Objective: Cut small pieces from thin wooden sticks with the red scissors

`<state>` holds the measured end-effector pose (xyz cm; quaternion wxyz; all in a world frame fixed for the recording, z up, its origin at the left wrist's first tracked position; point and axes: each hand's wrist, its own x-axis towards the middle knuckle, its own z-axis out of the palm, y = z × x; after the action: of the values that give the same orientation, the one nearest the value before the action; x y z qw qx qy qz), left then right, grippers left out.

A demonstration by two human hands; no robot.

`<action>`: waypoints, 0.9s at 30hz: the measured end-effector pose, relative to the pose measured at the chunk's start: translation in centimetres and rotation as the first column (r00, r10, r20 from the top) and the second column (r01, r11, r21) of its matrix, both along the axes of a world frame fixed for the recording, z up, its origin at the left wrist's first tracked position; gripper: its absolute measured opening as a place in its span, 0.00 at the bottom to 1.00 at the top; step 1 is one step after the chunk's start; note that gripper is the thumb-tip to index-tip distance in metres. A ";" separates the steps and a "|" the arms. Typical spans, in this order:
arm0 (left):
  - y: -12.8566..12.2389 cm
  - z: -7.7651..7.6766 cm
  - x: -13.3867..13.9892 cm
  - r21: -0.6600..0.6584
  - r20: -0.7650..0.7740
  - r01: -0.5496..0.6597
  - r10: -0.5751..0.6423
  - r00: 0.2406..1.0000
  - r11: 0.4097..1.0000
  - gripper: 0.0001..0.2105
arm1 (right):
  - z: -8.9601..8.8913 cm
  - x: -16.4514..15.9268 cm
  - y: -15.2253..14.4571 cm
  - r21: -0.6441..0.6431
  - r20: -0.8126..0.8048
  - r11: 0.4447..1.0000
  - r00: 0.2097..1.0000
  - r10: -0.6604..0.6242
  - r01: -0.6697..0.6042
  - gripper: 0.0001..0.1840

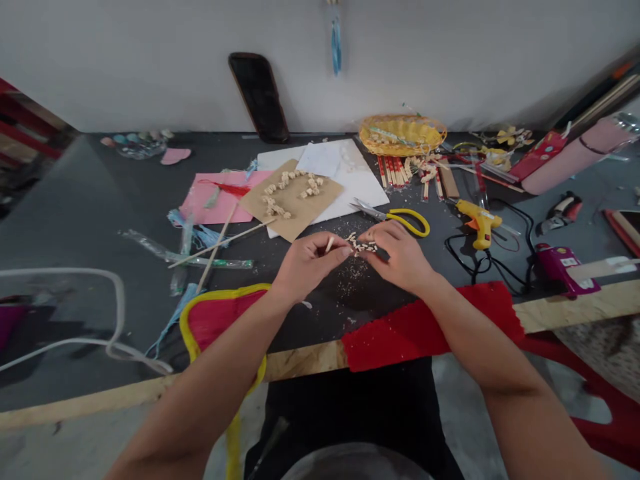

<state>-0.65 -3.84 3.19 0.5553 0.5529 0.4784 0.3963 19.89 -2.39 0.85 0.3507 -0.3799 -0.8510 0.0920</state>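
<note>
Close together above the front middle of the dark table, my two hands work at a cluster of small pale wooden pieces (361,245). My left hand (313,260) is closed, with the light end of a short wooden stick (330,244) sticking up between thumb and fingers. My right hand (397,257) curls its thumb and fingers around the cluster's right side; its exact grip is partly hidden. Just beyond lie yellow-handled scissors (407,220), their blades slightly apart. Pale crumbs (353,283) are scattered below my fingers.
Brown card (320,203) with clumps of wooden bits lies over white sheets and pink paper (187,200). A yellow glue gun (480,223) with a black cord is to the right. Behind stand a yellow basket (367,143), a phone (259,100) and a pink bottle (575,157).
</note>
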 end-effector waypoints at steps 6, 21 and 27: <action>0.9 -0.1 -0.3 -0.166 0.288 -0.092 0.137 0.948 0.982 0.08 | -0.9 2.4 1.7 -0.060 0.369 0.918 0.863 -0.345 0.392 0.16; 1.6 -0.6 -1.0 -0.243 0.457 -0.022 0.134 0.879 0.970 0.11 | -0.9 3.7 2.4 -0.153 0.474 0.843 0.787 -0.394 0.515 0.23; 1.4 -0.1 -0.7 -0.246 0.494 -0.027 0.149 0.857 0.969 0.13 | 0.6 2.8 1.7 -0.265 0.348 0.782 0.812 -0.468 0.565 0.22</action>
<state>-1.40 -2.44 3.08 0.7030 0.3380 0.3826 0.4951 22.69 -0.68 1.40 0.1712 -0.6659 -0.7202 0.0928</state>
